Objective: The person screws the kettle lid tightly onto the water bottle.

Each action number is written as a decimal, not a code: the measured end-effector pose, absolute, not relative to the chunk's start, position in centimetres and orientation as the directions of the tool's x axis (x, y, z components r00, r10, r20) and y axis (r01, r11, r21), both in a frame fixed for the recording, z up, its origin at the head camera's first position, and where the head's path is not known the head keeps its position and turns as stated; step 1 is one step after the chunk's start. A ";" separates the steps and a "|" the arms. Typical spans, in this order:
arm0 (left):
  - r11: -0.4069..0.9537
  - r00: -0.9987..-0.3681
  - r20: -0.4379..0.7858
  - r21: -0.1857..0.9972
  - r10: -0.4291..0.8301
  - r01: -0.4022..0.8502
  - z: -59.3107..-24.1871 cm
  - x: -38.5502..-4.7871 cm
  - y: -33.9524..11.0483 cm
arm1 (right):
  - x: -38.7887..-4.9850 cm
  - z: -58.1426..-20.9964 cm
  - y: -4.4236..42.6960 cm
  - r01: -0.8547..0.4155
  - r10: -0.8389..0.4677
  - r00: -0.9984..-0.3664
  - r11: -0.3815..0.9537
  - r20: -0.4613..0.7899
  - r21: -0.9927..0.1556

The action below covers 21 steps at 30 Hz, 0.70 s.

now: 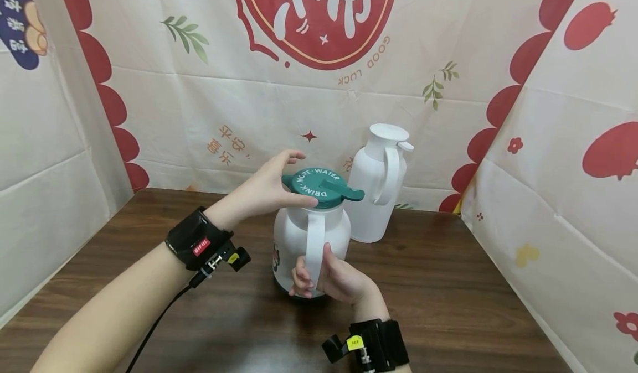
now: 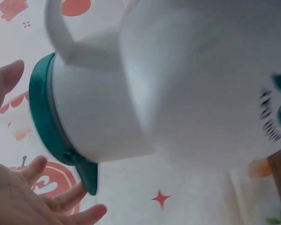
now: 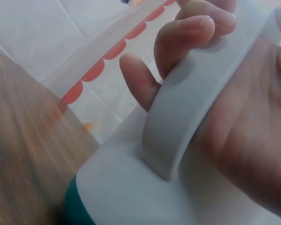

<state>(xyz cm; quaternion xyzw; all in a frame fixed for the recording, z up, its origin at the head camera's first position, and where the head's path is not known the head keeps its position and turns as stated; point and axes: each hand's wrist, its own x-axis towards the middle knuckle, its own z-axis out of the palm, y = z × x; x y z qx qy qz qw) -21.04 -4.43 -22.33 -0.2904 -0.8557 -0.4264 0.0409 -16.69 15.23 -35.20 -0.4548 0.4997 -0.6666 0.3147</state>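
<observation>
Left arm (image 1: 119, 304): wide black wrist strap (image 1: 185, 240), red tag with white letters (image 1: 201, 247), small black boxy camera (image 1: 242, 259), yellow sticker (image 1: 232, 258), thin black cable (image 1: 155, 325). Right arm (image 1: 371, 306): matching black strap (image 1: 384, 342), black camera (image 1: 333, 349), yellow label (image 1: 355, 342), plug (image 1: 365, 356) maybe silver.

Wrist views close on green-lidded jug (image 2: 187, 93)

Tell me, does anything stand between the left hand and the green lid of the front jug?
Nothing visible stands between the left hand and the green lid. The right hand grips the handle lower, and the other white jug stands behind, to the right, outside that gap.
</observation>
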 end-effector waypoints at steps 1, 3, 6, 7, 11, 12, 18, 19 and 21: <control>0.484 -0.826 0.308 0.692 0.473 0.535 -21.9 -21.1 -4.4 | -16.7 -35.2 15.2 -0.036 -0.874 -0.388 -0.303 0.293 -0.952; 0.520 -0.820 0.293 0.656 0.492 0.546 -21.2 -21.1 -4.2 | -16.7 -35.2 15.2 -0.038 -0.875 -0.385 -0.303 0.294 -0.952; 0.556 -0.804 0.269 0.606 0.530 0.569 -20.0 -21.2 -3.9 | -16.7 -35.3 15.2 -0.041 -0.875 -0.383 -0.304 0.296 -0.952; 0.563 -0.799 0.259 0.593 0.543 0.575 -19.6 -21.2 -3.8 | -16.7 -35.2 15.2 -0.041 -0.876 -0.382 -0.304 0.296 -0.952; 0.570 -0.775 0.222 0.565 0.592 0.597 -18.1 -21.4 -3.3 | -16.8 -35.2 15.2 -0.038 -0.877 -0.382 -0.301 0.292 -0.953; 0.575 -0.773 0.210 0.560 0.598 0.597 -17.8 -21.4 -3.1 | -16.8 -35.2 15.2 -0.037 -0.877 -0.382 -0.301 0.292 -0.953; 0.628 -0.771 0.131 0.503 0.623 0.594 -16.3 -21.6 -2.2 | -16.8 -35.2 15.3 -0.030 -0.878 -0.384 -0.299 0.287 -0.954; 0.637 -0.767 0.115 0.488 0.631 0.597 -16.1 -21.7 -2.1 | -16.8 -35.2 15.3 -0.029 -0.878 -0.382 -0.299 0.287 -0.954; 0.657 -0.762 0.079 0.456 0.642 0.601 -15.7 -21.7 -1.9 | -16.8 -35.2 15.3 -0.029 -0.879 -0.379 -0.302 0.290 -0.953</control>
